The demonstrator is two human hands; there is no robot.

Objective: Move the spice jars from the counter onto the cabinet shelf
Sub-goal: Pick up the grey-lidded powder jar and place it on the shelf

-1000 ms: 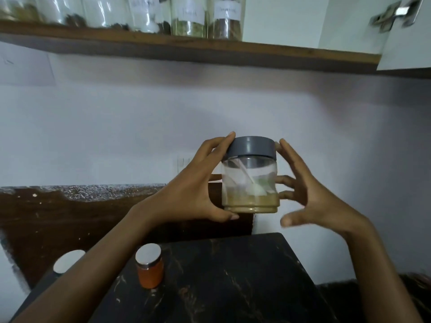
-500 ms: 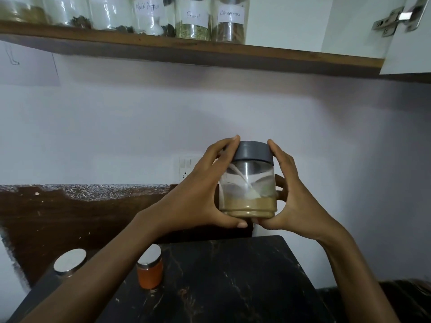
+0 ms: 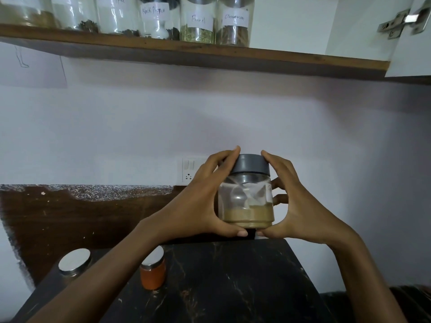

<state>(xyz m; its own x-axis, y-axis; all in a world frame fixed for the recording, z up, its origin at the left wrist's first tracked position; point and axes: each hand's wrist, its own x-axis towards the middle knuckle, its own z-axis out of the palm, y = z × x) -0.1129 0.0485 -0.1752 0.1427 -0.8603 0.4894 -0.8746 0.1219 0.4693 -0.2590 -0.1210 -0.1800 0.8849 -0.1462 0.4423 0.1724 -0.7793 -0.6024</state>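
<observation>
**Kitchen shelf waits overhead as a jar hangs mid-frame in two hands**

Pale wall (image 3: 140, 124) fills the middle of the frame. Against it a person holds a grey-lidded jar (image 3: 247, 201) of tan powder, clear of the dark table (image 3: 233, 276) below. The jar stands upright, with its long axis vertical. The left hand (image 3: 205, 206) and right hand (image 3: 300, 206) clasp it from opposite sides. Their fingers (image 3: 234, 151) are curled round the glass up to the lid, and their thumbs (image 3: 241, 233) nearly meet under its base.

The wooden shelf (image 3: 279, 58) runs across the top of the frame, well above the jar. Its labelled row ends at the cinnamon jar (image 3: 234, 22), which sits almost straight over the lid. The only bare board in view lies up and to the right, between that jar and the hinge (image 3: 401, 22). The lift therefore looks to call for a rise and a drift rightward, on the right hand's side.

An orange jar (image 3: 152, 273) and a steel-lidded jar (image 3: 74, 262) wait on the table at lower left.
</observation>
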